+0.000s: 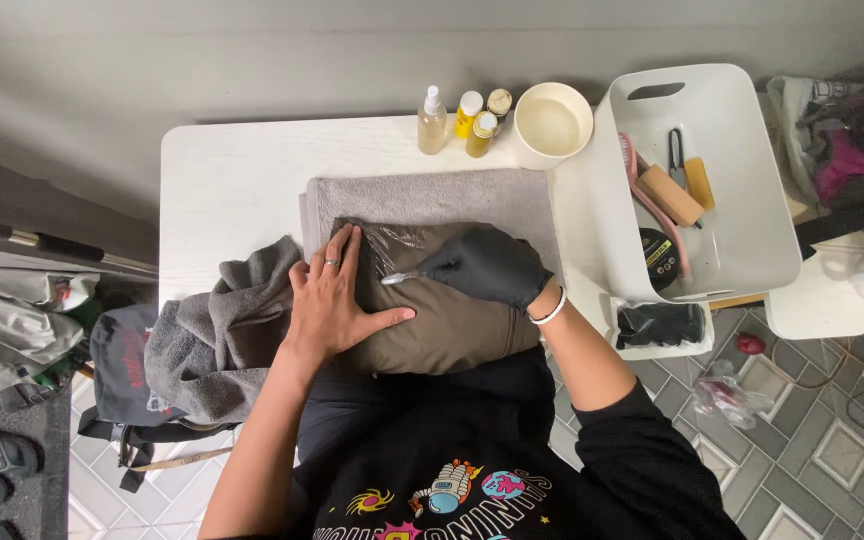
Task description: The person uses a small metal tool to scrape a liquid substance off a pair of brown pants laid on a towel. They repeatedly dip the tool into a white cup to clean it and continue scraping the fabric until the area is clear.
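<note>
Left hand [335, 300]: my bare palm lies open, flat on the olive garment [442, 320].
Right hand [487, 265]: gloved, pinching a small metal tool [399, 278].
White bin [752, 240]: brushes, a tin.
Bowl [552, 122]: pale liquid.

A white table [232, 175] stood against the grey wall. A grey towel [432, 195] lay spread flat across its middle, and a second, crumpled grey towel [217, 330] hung over its near left edge. Along the far edge stood a clear spray bottle [432, 120], three small yellow bottles [482, 118] close together, and a cream bowl [552, 122] just right of them. A white plastic bin [742, 235] occupied the right end, with a small white tray [660, 330] just near of it.
</note>
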